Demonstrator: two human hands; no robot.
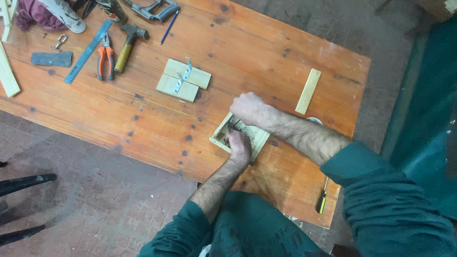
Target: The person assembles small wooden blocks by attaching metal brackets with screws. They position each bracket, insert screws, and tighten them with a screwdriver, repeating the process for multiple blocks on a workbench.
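looking down, i see my left hand (pixel 239 145) pressing flat on the small wood block (pixel 239 137) near the table's (pixel 143 119) front edge. my right hand (pixel 247 108) is a fist gripping something i can't make out. the block looks light, stiff; hold its edges.

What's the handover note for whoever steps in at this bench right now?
Left hand presses on the near edge of the small wooden block pair. Right hand is fisted over its far edge; what it grips is hidden.
Metal hardware sits between the hands; fastening state unclear.
A second block pair with metal brackets lies further up the table.
Loose wood strip to the right, screwdriver at the near edge, hammer and pliers far left.
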